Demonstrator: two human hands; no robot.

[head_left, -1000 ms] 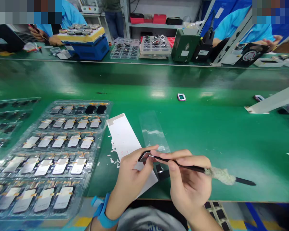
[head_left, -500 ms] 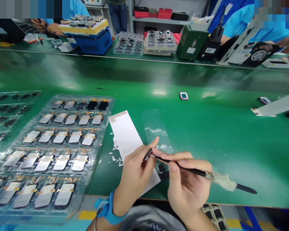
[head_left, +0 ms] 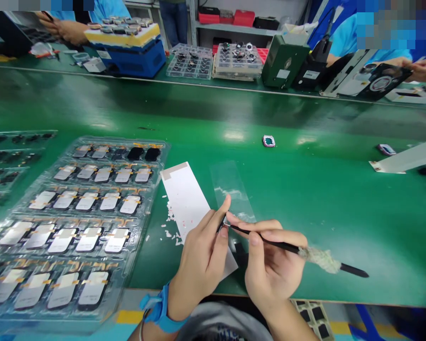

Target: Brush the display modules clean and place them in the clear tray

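Observation:
My left hand [head_left: 200, 253], with a blue band at the wrist, pinches a small dark flat part [head_left: 221, 222] between thumb and fingers. The part is seen nearly edge-on and is mostly hidden by the fingers. My right hand [head_left: 275, 258] grips a slim black pen-like tool [head_left: 282, 244] with pale wrapping round its handle. Its thin metal tip reaches the part; whether it touches is too small to tell. Beneath the hands lies a white card strip [head_left: 190, 199] with pale scraps beside it. A clear plastic strip [head_left: 230, 182] lies to its right.
A clear tray [head_left: 152, 189] of small display modules fills the left, with further trays [head_left: 7, 161] beyond. Two small square frames [head_left: 269, 141] lie farther back. A white metal bracket [head_left: 404, 158] stands at right. Boxes, trays and co-workers' hands are along the raised back shelf.
The part in my left hand has turned more edge-on. My right hand and the tool have shifted slightly left and up. At back right, a co-worker's hands have come up.

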